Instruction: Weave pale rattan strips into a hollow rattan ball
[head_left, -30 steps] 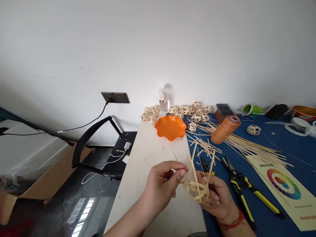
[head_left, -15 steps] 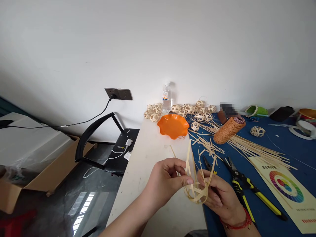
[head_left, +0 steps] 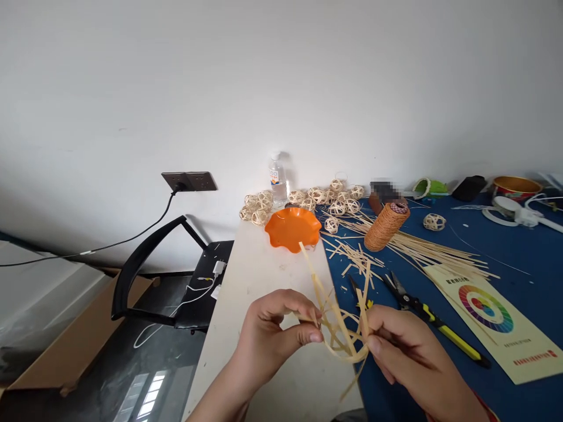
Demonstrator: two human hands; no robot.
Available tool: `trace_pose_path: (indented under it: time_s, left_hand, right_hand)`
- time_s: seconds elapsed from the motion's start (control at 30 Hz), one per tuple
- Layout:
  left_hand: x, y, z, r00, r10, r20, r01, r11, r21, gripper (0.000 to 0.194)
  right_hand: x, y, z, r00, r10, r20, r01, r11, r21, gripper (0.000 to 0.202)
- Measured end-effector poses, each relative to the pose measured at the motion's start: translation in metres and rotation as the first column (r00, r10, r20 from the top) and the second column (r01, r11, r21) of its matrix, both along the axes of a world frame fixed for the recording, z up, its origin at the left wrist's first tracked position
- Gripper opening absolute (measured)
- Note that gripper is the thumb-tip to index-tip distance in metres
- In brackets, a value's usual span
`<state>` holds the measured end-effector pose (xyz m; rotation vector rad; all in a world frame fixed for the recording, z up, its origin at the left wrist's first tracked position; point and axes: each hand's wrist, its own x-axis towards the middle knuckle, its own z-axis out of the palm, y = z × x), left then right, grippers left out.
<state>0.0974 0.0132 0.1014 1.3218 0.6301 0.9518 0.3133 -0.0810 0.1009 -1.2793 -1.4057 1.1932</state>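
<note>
A loose, partly woven frame of pale bamboo strips (head_left: 343, 346) hangs between my two hands over the table's front, its strip ends sticking up and one pointing down. My left hand (head_left: 281, 331) pinches its left side between thumb and fingers. On the right side, my right hand (head_left: 407, 346) grips strips near the rim with thumb and forefinger. Behind the frame lies an orange wavy-edged dish (head_left: 294, 228). Short cut strips (head_left: 355, 258) and black-and-yellow pliers (head_left: 433, 319) are on the blue mat beyond my right hand.
Several woven balls (head_left: 338, 202) and a water bottle (head_left: 277, 179) stand by the wall. An orange twine spool (head_left: 387, 227), long strips (head_left: 440, 253) and a colour-wheel card (head_left: 495, 328) rest on the blue mat (head_left: 497, 243). A black chair (head_left: 145, 269) is at the left.
The view has shifted to the right. The strip frame has turned and spread between my hands, and my right hand has moved from beneath it to its right side.
</note>
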Motion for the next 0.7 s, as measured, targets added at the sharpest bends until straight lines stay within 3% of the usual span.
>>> trace_pose_path:
  time_s: [0.17, 0.3, 0.53, 0.7]
  left_hand:
    - [0.001, 0.0, 0.002, 0.998, -0.005, 0.057, 0.001, 0.998, 0.062, 0.019]
    - [0.004, -0.004, 0.002, 0.992, 0.116, 0.044, -0.122, 0.976, 0.178, 0.016]
    - [0.007, -0.012, -0.007, 0.944, 0.325, -0.05, -0.29, 0.894, 0.342, 0.018]
    - [0.009, -0.015, -0.013, 0.937, 0.348, -0.036, -0.317, 0.887, 0.335, 0.024]
  right_hand:
    - [0.002, -0.008, 0.006, 0.978, -0.024, 0.205, 0.004, 0.996, 0.094, 0.033]
    - [-0.003, -0.011, 0.009, 0.946, -0.125, 0.299, 0.069, 0.979, 0.189, 0.03]
    - [-0.022, -0.007, 0.016, 0.868, -0.279, 0.412, 0.076, 0.893, 0.444, 0.016]
    - [-0.032, -0.007, 0.014, 0.809, -0.34, 0.479, 0.062, 0.86, 0.506, 0.013]
